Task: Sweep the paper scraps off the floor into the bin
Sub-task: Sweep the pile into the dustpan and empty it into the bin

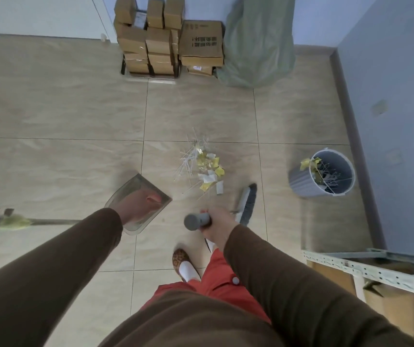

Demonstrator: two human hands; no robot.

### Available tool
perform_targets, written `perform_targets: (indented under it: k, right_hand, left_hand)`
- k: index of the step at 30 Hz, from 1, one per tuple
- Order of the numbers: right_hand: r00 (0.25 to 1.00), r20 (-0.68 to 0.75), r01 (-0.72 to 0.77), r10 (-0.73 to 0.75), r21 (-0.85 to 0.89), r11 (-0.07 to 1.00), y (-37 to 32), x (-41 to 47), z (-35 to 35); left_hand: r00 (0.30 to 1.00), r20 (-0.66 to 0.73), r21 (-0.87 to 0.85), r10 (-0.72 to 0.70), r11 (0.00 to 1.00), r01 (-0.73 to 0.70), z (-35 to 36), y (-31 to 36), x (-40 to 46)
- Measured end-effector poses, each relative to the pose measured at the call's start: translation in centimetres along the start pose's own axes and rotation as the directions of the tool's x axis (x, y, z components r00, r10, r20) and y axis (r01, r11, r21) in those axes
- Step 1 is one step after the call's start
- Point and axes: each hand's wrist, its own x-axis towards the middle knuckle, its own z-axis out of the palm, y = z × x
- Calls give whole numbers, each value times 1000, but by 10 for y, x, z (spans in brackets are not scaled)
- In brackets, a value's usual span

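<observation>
The right hand (217,220) has its fingers wrapped around the grey handle of a broom (247,202), whose dark bristle head sits on the tiled floor (63,116) at about five o'clock from the scrap pile, just beside it. The paper scraps (207,165), yellow and white bits mixed with thin white sticks, lie heaped near the middle of the floor. The left hand (140,204) reaches down over a grey dustpan (138,186) at eight o'clock from the pile; how its fingers lie on the pan I cannot tell, as motion blurs them. The grey bin (301,182) stands at three o'clock from the pile, well apart, near the wall, with yellow scraps and sticks already inside. Stacked cardboard boxes (166,38) and a green sack (258,43) stand at twelve o'clock against the far wall.
</observation>
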Motion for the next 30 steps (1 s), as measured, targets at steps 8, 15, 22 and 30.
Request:
perform_targets:
  k: [8, 15, 22, 30]
  right_hand:
    - [984, 176, 15, -30, 88, 996, -12, -24, 76]
    - [941, 332, 20, -70, 152, 988, -45, -52, 58]
    - [899, 436, -108, -36, 302, 947, -68, -46, 4]
    - [911, 410, -52, -51, 236, 970, -64, -80, -18]
  left_hand:
    - [998, -49, -29, -40, 999, 39, -8, -21, -12]
    - [997, -68, -35, -35, 999, 32, -15, -24, -15]
    - [996, -90, 85, 26, 996, -18, -44, -22, -29]
    - [944, -328, 320, -22, 938, 133, -134, -64, -89]
